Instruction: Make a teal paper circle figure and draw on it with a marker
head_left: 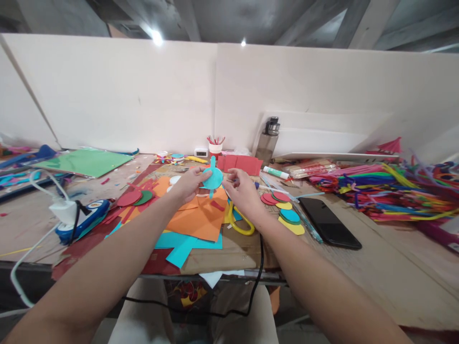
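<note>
A turquoise paper disc [213,178] with narrow strips sticking out above and below is held up over the table. My left hand [191,184] pinches its left side, thumb lying on the front. At the disc's right edge is my right hand [242,188], fingers curled and thumb tip close to the paper; what it grips, if anything, is too small to tell. Beneath both hands lie orange paper sheets [197,222] and turquoise paper [181,253]. Yellow-handled scissors [244,229] rest below my right hand, partly hidden.
Coloured paper circles [289,216] lie right of my right arm, beside a black phone [328,222]. Pipe cleaners [380,186] are heaped at far right. A bottle [268,143], glue stick [276,172] and red folded paper [244,165] stand behind. A blue power strip [86,220] sits left.
</note>
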A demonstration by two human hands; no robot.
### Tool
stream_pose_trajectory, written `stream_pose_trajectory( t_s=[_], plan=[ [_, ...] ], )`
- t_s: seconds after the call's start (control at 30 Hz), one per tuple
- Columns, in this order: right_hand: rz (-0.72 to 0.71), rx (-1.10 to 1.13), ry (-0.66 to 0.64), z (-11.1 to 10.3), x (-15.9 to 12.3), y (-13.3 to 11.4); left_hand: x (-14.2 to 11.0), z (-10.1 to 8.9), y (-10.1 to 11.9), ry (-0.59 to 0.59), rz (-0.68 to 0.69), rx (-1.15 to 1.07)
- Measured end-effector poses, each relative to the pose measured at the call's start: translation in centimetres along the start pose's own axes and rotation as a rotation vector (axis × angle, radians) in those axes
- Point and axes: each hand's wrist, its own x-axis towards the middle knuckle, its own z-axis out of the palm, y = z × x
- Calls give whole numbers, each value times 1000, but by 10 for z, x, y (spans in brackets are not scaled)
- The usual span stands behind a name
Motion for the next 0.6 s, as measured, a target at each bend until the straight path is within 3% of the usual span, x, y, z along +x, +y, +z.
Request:
stream_pose_trajectory(
  t_s=[0.17,0.4,0.6],
  plan=[
    [-189,-98,-27,7,-6,0,-5,12,-6,-1,28,84],
    [-261,-163,-17,8,-4,4,-5,13,-2,-254,-75,-175],
    [-168,-37,-24,3,-3,-6,-2,12,-2,-170,-108,-271]
  ],
)
